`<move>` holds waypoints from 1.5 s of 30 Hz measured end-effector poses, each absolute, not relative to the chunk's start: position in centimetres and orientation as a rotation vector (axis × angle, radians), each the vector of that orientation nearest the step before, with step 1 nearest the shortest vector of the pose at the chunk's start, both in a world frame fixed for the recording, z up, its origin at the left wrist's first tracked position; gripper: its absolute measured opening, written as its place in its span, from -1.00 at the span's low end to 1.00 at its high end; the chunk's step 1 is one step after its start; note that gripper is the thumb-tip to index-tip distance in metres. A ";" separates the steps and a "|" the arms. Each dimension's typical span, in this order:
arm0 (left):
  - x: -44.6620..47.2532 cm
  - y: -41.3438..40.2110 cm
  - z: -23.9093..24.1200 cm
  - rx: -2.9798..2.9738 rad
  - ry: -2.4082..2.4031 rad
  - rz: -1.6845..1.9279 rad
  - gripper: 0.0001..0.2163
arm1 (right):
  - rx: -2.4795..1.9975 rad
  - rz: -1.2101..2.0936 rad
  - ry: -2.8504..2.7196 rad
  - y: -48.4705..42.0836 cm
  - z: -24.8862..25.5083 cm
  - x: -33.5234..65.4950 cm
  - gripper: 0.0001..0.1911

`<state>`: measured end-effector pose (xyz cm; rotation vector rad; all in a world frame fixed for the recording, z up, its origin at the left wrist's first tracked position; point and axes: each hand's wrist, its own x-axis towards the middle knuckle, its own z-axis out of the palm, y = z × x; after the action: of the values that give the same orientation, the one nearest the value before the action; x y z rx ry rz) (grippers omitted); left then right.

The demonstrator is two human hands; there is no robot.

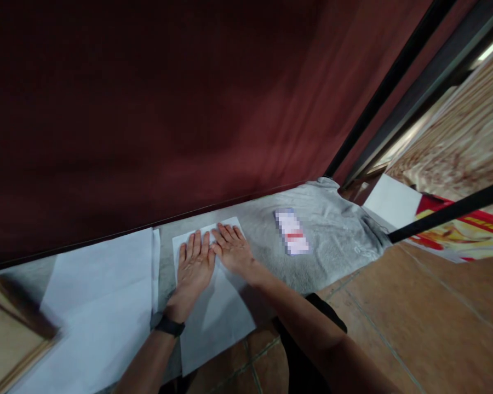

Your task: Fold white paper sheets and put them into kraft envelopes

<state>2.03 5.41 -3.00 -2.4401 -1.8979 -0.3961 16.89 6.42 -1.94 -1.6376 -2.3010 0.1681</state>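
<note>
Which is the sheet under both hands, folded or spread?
Lying flat: the sheet shows a broad face around the left hand and right hand. Whether it is doubled, I cannot tell.

An indoor room, perhaps in a home, though its exact kind is unclear: terracotta-coloured floor tiles (394,306), a broad dark-red upright panel (148,109), a narrow surface (261,213) draped in grey towel-like cloth (332,219), a printed red-and-yellow carton (456,232)

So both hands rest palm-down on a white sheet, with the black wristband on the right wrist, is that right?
Not quite: the head view shows the black wristband on the left wrist. The left hand and right hand do rest palm-down on a white sheet.
</note>
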 end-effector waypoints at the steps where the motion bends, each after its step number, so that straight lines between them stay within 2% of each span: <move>1: 1.9 5.5 -3.1 -2.439 -1.899 -0.401 -0.45 | -1.645 0.166 -2.295 6.5 -2.0 17.2 -0.43; 10: 0.3 4.9 -2.4 -2.316 -2.010 -0.315 -0.42 | -1.770 0.090 -2.193 6.8 -2.5 19.8 -0.35; 18: 0.5 3.4 -0.5 -2.323 -1.994 -0.280 -0.42 | -1.802 -0.093 -2.109 4.6 -2.6 20.7 -0.35; 27: 2.7 -0.3 0.3 -2.534 -1.698 -0.202 -0.49 | -1.493 0.053 -2.437 -1.6 -2.5 19.0 -0.43; 45: -0.7 -3.6 -0.2 -2.576 -1.913 -0.200 -0.47 | -1.716 -0.085 -2.311 -1.7 -2.2 24.3 -0.38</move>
<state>-0.74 -3.60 -0.22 -2.5764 -1.9131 -0.2000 24.32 -1.71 -2.18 -1.7159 -2.3108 -0.0850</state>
